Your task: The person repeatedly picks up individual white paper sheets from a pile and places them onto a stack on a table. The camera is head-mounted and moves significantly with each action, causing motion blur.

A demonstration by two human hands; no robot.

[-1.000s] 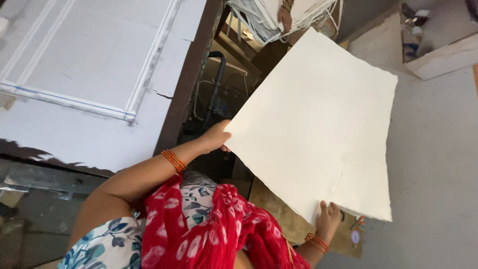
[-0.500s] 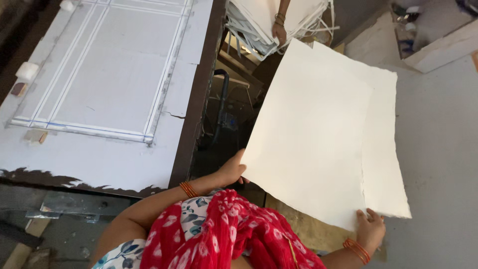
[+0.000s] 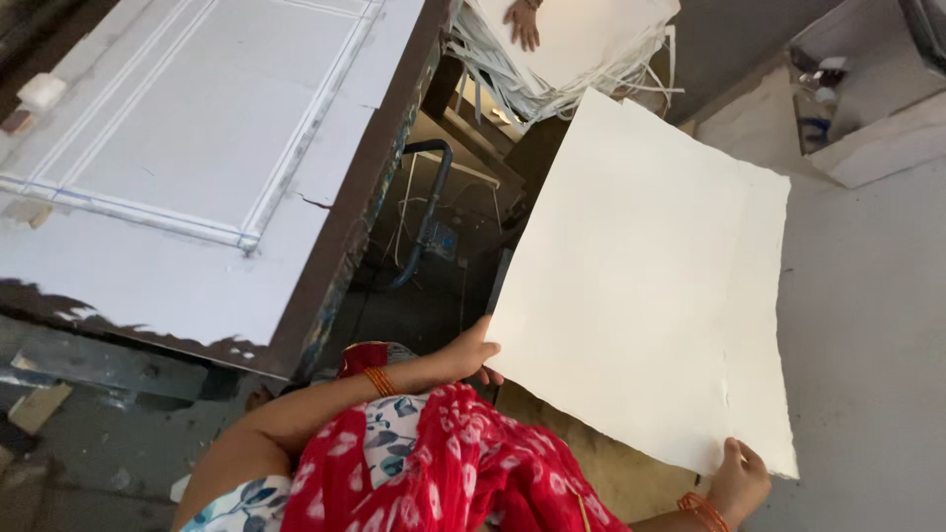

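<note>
A large cream sheet of rough-edged paper [image 3: 650, 276] hangs in the air in front of me, tilted. My left hand [image 3: 471, 353] grips its near left corner, with orange bangles on the wrist. My right hand [image 3: 737, 479] pinches its near right corner, also with bangles. A second, thinner layer shows along the sheet's right edge. My red flowered scarf [image 3: 463, 473] fills the bottom of the view.
A wide white-coated table [image 3: 177, 167] with a taped rectangle stands to the left, its dark edge beside a gap with a blue pipe [image 3: 426, 212]. Another person's hand [image 3: 522, 22] rests on a stack of white sheets [image 3: 581, 49] ahead. A box of small items [image 3: 857, 89] sits at right.
The sheet has swung right and lower in view; my right hand has shifted along its near edge to the corner. The other person's hand stays on the stack.
</note>
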